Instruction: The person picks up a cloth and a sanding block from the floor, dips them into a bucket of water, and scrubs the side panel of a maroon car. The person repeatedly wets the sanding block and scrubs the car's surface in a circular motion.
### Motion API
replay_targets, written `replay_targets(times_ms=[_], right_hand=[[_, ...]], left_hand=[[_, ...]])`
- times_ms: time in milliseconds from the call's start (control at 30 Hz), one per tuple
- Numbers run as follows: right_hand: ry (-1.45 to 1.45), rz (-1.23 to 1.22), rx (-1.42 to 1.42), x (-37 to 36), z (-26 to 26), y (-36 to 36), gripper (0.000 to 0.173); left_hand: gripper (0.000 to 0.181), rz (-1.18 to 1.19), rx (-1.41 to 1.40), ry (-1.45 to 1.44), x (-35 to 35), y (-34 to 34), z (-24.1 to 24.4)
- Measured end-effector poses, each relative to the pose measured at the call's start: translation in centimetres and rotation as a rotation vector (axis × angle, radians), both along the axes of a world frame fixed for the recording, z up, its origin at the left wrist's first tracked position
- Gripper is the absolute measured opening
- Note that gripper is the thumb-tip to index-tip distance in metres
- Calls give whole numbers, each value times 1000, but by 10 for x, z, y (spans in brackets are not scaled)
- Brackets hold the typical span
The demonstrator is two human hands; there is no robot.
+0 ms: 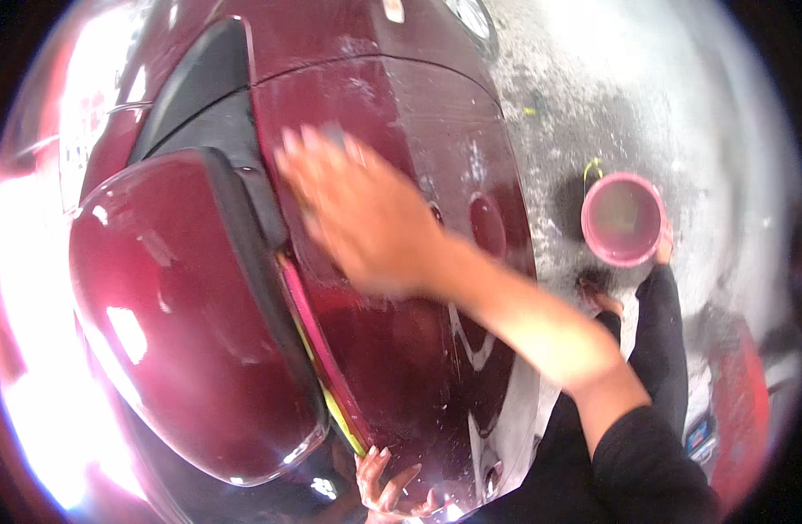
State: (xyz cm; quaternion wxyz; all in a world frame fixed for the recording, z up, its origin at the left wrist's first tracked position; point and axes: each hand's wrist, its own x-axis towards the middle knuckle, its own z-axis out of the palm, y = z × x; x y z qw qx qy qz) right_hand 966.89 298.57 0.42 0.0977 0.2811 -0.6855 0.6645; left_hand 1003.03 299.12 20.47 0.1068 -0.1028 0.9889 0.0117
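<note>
A dark red car door with a side mirror fills the left and middle. My right hand, blurred, lies palm down over the door panel just right of the mirror's black base. A small grey piece shows at its fingertips; what is under the palm is hidden. Near the bottom, my left hand has its fingers spread and its fingertips at the door's upper edge, by the end of a yellow-green strip. A pink strip of bodywork runs beside that strip.
On the wet grey floor at the right stands a pink bucket of cloudy liquid, close to a foot. Another foot is nearer the car. A car wheel shows at the top. A red surface lies at the lower right.
</note>
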Motion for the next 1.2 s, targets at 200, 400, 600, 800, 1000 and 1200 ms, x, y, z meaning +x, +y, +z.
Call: replay_targets(times_ms=[200, 400, 600, 800, 1000, 1200], right_hand=[[43, 25, 219, 23, 5, -1, 59], [-48, -81, -58, -54, -34, -13, 57], [-28, 62, 42, 47, -1, 9, 59], [-203, -193, 39, -23, -31, -13, 57], [-203, -106, 11, 2, -26, -12, 60], [-216, -130, 8, 23, -20, -14, 59]], left_hand=[[45, 36, -28, 48, 8, -4, -8], [45, 11, 1, 28, 2, -5, -9], [41, -6, -39, 55, 4, -1, -7], [38, 17, -15, 68, -2, 0, -12], [39, 20, -14, 84, 3, -1, -9], [38, -11, -54, 79, 2, -7, -12]])
